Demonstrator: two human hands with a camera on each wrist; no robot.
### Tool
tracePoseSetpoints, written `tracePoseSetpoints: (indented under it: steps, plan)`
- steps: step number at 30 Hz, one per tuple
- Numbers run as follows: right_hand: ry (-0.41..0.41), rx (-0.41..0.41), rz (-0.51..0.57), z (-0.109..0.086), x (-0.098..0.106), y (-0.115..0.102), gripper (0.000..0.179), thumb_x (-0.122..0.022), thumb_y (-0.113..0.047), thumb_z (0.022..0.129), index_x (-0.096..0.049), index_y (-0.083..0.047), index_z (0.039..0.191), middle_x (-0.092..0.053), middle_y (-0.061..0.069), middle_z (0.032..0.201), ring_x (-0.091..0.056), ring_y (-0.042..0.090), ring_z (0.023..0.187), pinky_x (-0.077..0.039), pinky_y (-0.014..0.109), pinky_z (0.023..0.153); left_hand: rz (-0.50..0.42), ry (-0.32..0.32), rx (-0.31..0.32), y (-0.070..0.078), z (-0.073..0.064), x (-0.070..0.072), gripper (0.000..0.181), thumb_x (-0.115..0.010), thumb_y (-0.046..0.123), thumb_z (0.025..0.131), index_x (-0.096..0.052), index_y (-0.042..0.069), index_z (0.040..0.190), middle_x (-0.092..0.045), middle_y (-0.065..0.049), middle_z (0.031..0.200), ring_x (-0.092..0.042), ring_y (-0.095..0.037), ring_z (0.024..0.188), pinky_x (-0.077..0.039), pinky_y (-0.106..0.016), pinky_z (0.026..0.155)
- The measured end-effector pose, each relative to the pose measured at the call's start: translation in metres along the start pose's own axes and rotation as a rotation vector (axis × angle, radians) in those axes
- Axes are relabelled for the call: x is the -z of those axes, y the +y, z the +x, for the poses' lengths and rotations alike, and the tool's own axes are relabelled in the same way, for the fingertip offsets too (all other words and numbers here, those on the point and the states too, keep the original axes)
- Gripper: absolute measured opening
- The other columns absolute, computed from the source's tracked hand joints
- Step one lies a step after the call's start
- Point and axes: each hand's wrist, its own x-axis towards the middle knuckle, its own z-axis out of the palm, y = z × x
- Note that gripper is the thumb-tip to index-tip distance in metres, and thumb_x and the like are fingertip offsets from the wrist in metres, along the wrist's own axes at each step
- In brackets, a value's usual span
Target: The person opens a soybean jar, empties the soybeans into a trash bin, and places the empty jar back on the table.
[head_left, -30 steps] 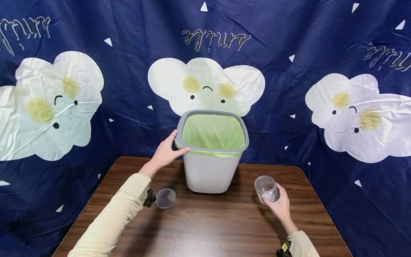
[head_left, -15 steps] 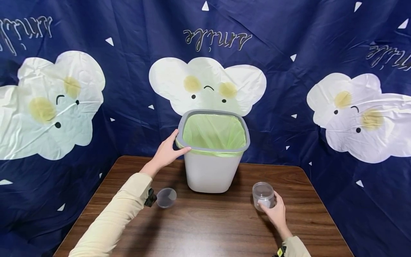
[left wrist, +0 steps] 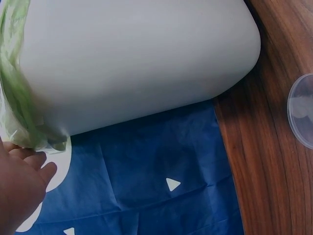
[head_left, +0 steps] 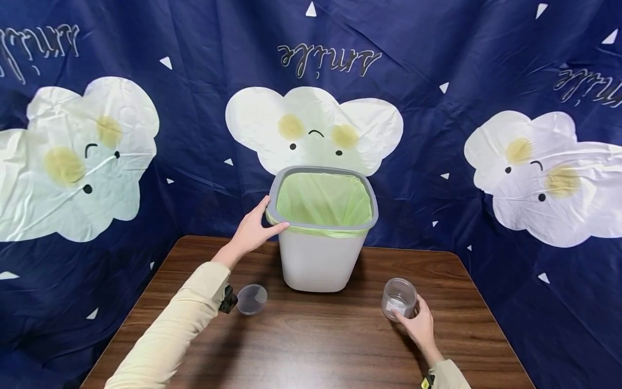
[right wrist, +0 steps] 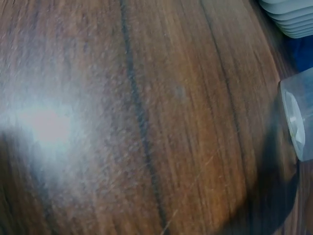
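A light grey trash can (head_left: 318, 262) with a darker grey rim and a green bag (head_left: 323, 197) as liner stands at the back middle of the table. My left hand (head_left: 250, 231) grips the rim's left front corner, thumb on the front and fingers at the side. In the left wrist view, fingertips (left wrist: 36, 160) lie against the bag's folded edge. My right hand (head_left: 420, 327) holds a clear plastic jar (head_left: 399, 292), mouth upward, low over the table; a white patch shows at its lower part. Only part of the jar (right wrist: 301, 115) shows in the right wrist view.
A round clear lid (head_left: 252, 300) lies on the wooden table (head_left: 316, 335), beside my left wrist. Blue cloth (head_left: 194, 81) with clouds surrounds the table at the back and both sides. White ribbed layers (right wrist: 292, 18) appear at the top right of the right wrist view.
My right hand has brought the jar a little to the left, lower and nearer to me, then tipped it slightly. The left hand, trash can and lid have stayed put.
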Motion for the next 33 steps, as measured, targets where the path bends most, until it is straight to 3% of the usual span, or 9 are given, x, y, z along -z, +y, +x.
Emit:
tracePoseSetpoints:
  steps: [13,17,20,22,28,33]
  plan:
    - [-0.07,-0.029,-0.017,0.0,0.012,0.002,0.076,-0.084,-0.009,0.057,-0.048,0.008,0.122,-0.058,0.028,0.11,-0.055,0.037,0.103,-0.03,0.001,0.079,0.004,0.001,-0.008,0.001,0.002,-0.003,0.095,-0.06,0.057,0.078,-0.016,0.009,0.146,-0.018,-0.008,0.15,-0.022,-0.027,0.135,-0.025,-0.047,0.105]
    - [-0.093,0.021,-0.069,0.004,0.022,-0.002,0.082,-0.084,-0.011,0.056,-0.045,0.008,0.125,-0.055,0.028,0.113,-0.052,0.038,0.105,-0.038,0.02,0.086,0.009,-0.001,-0.007,0.003,0.001,-0.001,0.095,-0.06,0.057,0.078,-0.016,0.009,0.146,-0.018,-0.008,0.15,-0.022,-0.028,0.135,-0.025,-0.047,0.105]
    - [-0.117,0.055,-0.141,0.009,0.03,-0.007,0.086,-0.084,-0.017,0.056,-0.042,0.006,0.127,-0.051,0.027,0.117,-0.047,0.04,0.108,-0.036,0.042,0.089,0.015,-0.009,-0.009,0.004,0.0,0.0,0.094,-0.06,0.056,0.079,-0.015,0.007,0.146,-0.016,-0.01,0.15,-0.021,-0.028,0.135,-0.024,-0.047,0.105]
    - [-0.141,0.069,-0.164,0.014,0.035,-0.012,0.088,-0.084,-0.02,0.057,-0.041,0.005,0.129,-0.048,0.027,0.12,-0.044,0.041,0.111,-0.034,0.05,0.09,0.026,-0.023,-0.007,0.004,0.0,0.0,0.094,-0.058,0.056,0.08,-0.012,0.007,0.146,-0.013,-0.009,0.151,-0.018,-0.028,0.136,-0.022,-0.047,0.106]
    - [-0.23,0.11,-0.175,0.036,0.044,-0.031,0.09,-0.081,-0.026,0.063,-0.034,0.004,0.134,-0.039,0.029,0.128,-0.035,0.045,0.118,-0.03,0.056,0.093,0.089,-0.056,-0.008,0.005,-0.003,0.001,0.097,-0.05,0.061,0.083,0.001,0.008,0.146,-0.001,-0.009,0.152,-0.007,-0.027,0.138,-0.012,-0.051,0.108]
    - [-0.3,0.164,-0.236,0.054,0.046,-0.052,0.089,-0.076,-0.034,0.069,-0.032,0.004,0.136,-0.035,0.029,0.133,-0.031,0.046,0.122,-0.027,0.058,0.095,0.233,-0.022,-0.079,-0.002,-0.01,0.003,0.102,-0.051,0.063,0.08,-0.002,0.001,0.145,-0.001,-0.016,0.151,-0.001,-0.028,0.138,-0.011,-0.047,0.109]
